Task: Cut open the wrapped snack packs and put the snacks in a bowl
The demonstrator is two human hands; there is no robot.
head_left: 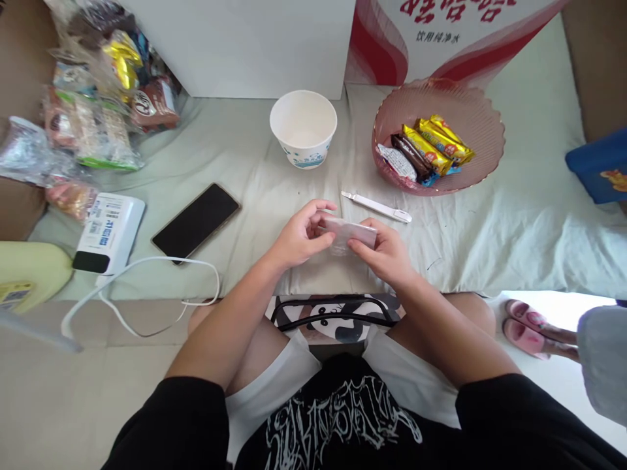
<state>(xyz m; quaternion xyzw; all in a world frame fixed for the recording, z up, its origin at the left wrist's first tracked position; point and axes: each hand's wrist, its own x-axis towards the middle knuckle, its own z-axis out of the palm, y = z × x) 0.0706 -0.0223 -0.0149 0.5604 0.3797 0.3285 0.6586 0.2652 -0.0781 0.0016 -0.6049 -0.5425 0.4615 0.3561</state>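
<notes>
In front of me, between both hands, is a small flat pale packet (353,232) with a clear plastic wrapping that hangs below its edge. My left hand (306,235) pinches its left end, thumb in front, index finger raised above. At the other end my right hand (385,251) grips it between thumb and bent fingers. Just beyond the right hand, a slim white utility knife (376,207) lies on the cloth. A white paper cup (304,130) with blue print stands upright past the packet. What is printed on the packet cannot be read.
A pink ribbed bowl (490,153) holds several wrapped snacks. To the left lie a black phone (196,222), a white power bank (115,228) with its cable (161,259), and a heap of snack bags (98,111). Boxes (264,46) stand behind. A person's slippered feet (529,329) show at right.
</notes>
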